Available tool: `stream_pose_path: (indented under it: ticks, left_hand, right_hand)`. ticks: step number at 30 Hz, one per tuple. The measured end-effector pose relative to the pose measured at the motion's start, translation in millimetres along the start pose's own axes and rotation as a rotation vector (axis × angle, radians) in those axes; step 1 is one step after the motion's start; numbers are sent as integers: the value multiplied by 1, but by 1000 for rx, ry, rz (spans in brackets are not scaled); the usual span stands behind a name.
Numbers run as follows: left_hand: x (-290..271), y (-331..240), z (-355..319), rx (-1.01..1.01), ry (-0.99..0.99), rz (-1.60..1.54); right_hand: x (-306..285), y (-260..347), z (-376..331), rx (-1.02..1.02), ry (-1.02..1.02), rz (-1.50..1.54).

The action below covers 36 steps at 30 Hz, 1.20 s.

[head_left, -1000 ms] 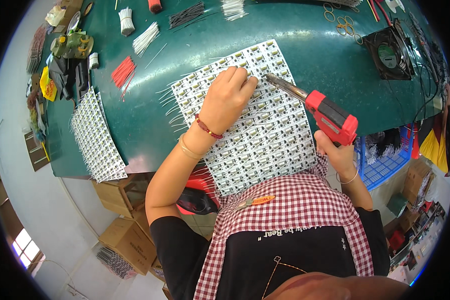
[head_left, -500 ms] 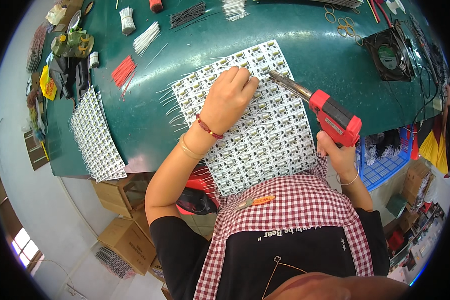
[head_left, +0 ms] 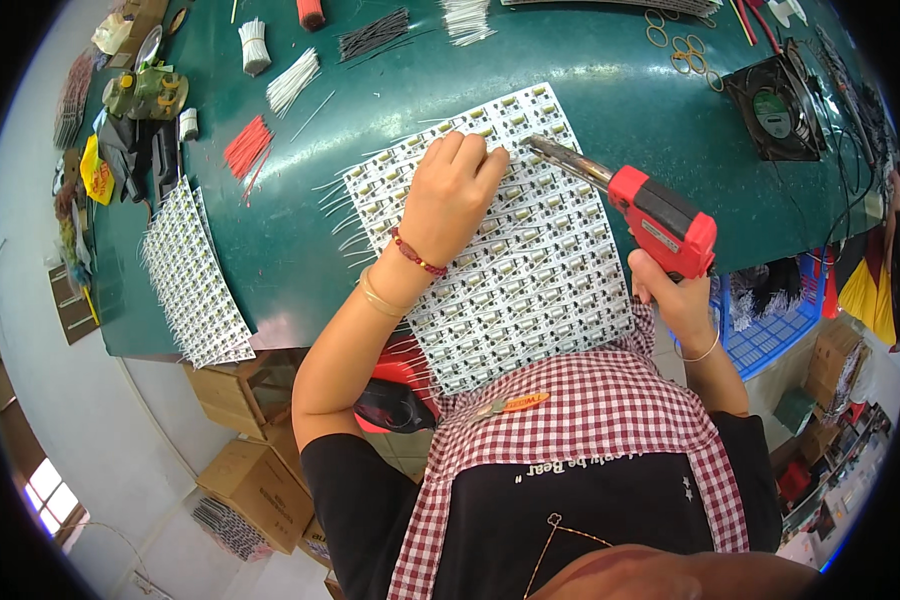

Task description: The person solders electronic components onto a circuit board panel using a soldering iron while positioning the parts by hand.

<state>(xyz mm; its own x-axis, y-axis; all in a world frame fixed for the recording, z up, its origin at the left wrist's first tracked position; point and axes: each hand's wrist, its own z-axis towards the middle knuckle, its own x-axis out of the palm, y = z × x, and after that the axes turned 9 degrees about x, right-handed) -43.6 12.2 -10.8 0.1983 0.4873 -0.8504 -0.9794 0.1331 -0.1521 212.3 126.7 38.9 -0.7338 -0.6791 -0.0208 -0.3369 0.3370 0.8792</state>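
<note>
A large white panel of circuit boards lies slanted on the table's front edge and reaches over my apron. Thin white wires stick out along its left side. My left hand rests over the panel's upper part, fingers bent and pressed together; what they pinch is hidden. My right hand is wrapped round the grip of a red and black soldering gun. The gun's metal tip points left and sits at the upper boards, just right of my left fingertips. Whether it touches a board I cannot tell.
Bundles of red wires, white wires and black wires lie on the green table. More board panels overhang its left edge. A black fan stands at right, above a blue basket.
The soldering gun and my right hand have shifted slightly left and up, the tip moving to a spot further left. My left hand has slid a little left.
</note>
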Motion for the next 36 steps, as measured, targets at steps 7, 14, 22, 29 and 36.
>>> stream_pose_path:
  ticks: [7,14,22,29,36]
  left_hand:
    - [3,0,1,11,-8,-12]
    - [2,0,3,4,-48,-18]
    - [4,-1,3,12,-45,-16]
    - [2,-3,3,5,-45,-15]
    - [3,-3,4,11,-46,-15]
  right_hand:
    - [4,3,2,-27,7,-63]
    - [5,4,4,3,3,-102]
    - [7,7,2,-8,-20,-55]
    - [5,6,4,-6,3,-62]
    - [4,0,7,-160,-1,-208]
